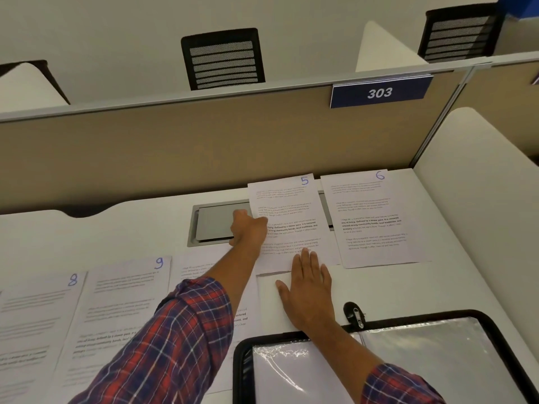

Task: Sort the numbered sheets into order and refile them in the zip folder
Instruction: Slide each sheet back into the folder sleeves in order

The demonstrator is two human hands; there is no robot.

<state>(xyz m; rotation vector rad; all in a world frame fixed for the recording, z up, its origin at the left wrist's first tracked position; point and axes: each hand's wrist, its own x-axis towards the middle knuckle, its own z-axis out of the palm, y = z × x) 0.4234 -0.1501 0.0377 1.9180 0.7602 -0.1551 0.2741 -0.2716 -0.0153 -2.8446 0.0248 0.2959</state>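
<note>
While sheet 8 [38,310], sheet 9 [125,295] and sheet 6 [370,217] lie on the worktop [116,228], the left grip [248,230] pinches the edge of sheet 5 [291,211], beyond the open zip folder [240,368]. The right grip [309,293] lies flat on a blank sheet [271,304]. Sorting is under way; next, sheet 5 probably needs a gentle lift.

Even overhead light, moderate brightness, warm cast. Shadows are kept soft and short. Glare is seen on the black-edged zip folder's clear plastic sleeve [431,345]. White printed sheets at lower left [32,325] are blurred. The beige partition panel [175,141] is bowed by wide-angle distortion.
</note>
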